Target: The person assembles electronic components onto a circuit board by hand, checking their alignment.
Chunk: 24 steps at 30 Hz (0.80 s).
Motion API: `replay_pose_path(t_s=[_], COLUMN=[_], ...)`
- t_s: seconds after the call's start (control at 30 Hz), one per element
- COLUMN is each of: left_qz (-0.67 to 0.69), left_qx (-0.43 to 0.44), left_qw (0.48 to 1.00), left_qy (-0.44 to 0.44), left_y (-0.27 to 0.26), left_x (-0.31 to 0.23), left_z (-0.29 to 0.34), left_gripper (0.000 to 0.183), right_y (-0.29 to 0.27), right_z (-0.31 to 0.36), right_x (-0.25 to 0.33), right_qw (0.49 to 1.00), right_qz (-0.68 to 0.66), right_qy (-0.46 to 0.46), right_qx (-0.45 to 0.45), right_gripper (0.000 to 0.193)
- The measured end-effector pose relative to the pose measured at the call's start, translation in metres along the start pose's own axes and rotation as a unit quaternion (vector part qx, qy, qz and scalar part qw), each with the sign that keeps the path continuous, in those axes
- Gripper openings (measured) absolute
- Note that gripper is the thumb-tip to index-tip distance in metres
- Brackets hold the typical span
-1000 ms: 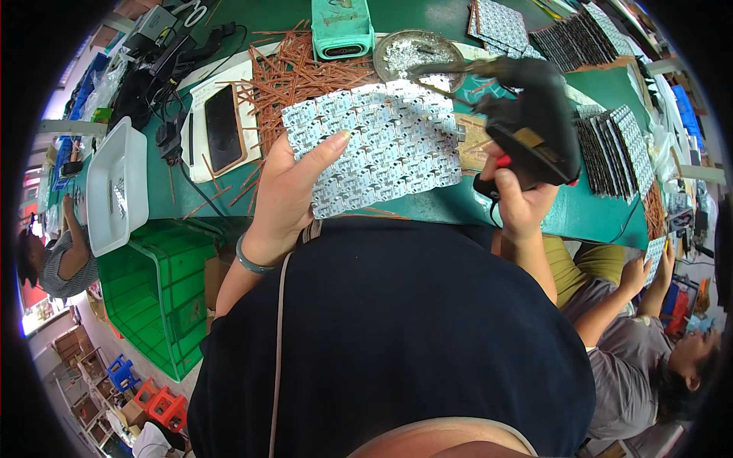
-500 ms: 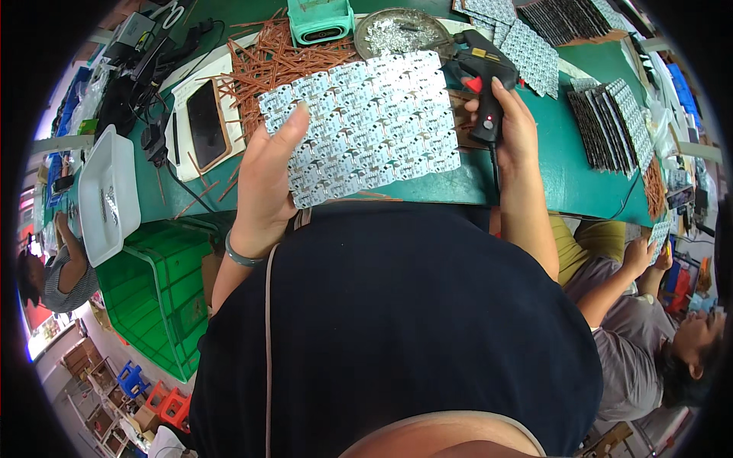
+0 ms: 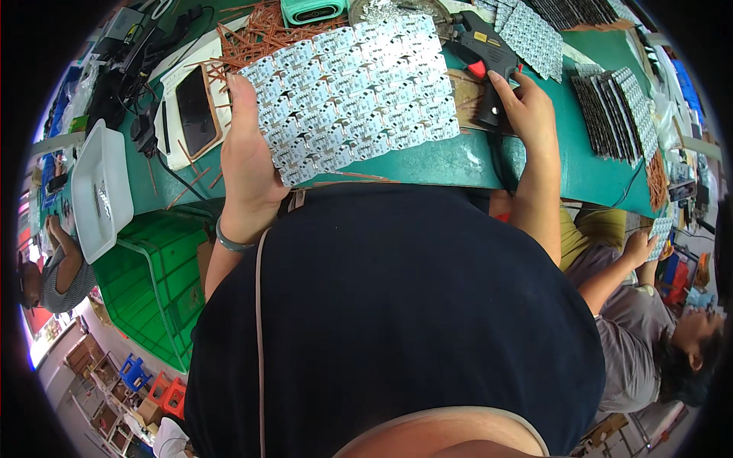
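A pale circuit board panel (image 3: 359, 95), printed with a repeating pattern, is held tilted above the bench. My left hand (image 3: 252, 153) grips its left edge, thumb upright along that edge and fingers hidden behind. My right hand (image 3: 532, 111) is beside the handle of a black pistol-shaped corded tool (image 3: 491, 57) with a red trigger. Its thumb overlaps the handle's upper part, and no fingertips show on the handle's far side. The tool's nose lies at the edge of a round dish (image 3: 447, 17) of small silvery bits.
Copper-brown sticks (image 3: 267, 42) lie heaped behind the panel, near a teal box (image 3: 314, 11). A phone (image 3: 197, 111) rests at left, above a white tub (image 3: 103, 191) and green crate (image 3: 145, 298). Board stacks (image 3: 618, 114) stand right. A co-worker (image 3: 637, 336) holds a small panel.
The panel and my left hand have moved up and left, with the thumb now at the panel's edge. My right hand's fingers have come off the tool handle's left side.
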<state>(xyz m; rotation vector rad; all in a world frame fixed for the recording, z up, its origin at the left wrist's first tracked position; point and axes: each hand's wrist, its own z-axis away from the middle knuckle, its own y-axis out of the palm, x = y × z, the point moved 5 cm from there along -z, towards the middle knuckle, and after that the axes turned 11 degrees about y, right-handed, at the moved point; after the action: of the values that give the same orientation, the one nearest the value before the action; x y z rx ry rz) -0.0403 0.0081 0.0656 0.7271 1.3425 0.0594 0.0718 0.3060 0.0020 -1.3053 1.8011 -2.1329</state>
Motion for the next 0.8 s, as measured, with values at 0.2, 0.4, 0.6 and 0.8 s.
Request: replay_pose_path(t_s=[0.2,0.4,0.6,0.8], left_qz=[0.011,0.04,0.085,0.042], left_qx=[-0.009,0.027,0.056,0.048], left_qw=[1.0,0.999,0.995,0.997], left_qy=[0.013,0.008,0.014,0.046], left_y=[0.0,-0.001,0.002,0.0], left_x=[0.0,0.0,0.001,0.0], left_z=[0.0,0.001,0.001,0.003], left_gripper=[0.055,0.055,0.052,0.051], right_y=[-0.009,-0.018,-0.017,-0.019], right_z=[0.007,0.003,0.028,0.068], right_x=[0.002,-0.001,0.031,0.077], right_qw=[0.999,0.994,0.895,0.748], right_qz=[0.034,-0.11,-0.405,-0.497], right_qy=[0.027,-0.004,-0.054,-0.217], right_qx=[0.018,-0.016,0.18,0.383], right_gripper=[0.053,0.035,0.025,0.038])
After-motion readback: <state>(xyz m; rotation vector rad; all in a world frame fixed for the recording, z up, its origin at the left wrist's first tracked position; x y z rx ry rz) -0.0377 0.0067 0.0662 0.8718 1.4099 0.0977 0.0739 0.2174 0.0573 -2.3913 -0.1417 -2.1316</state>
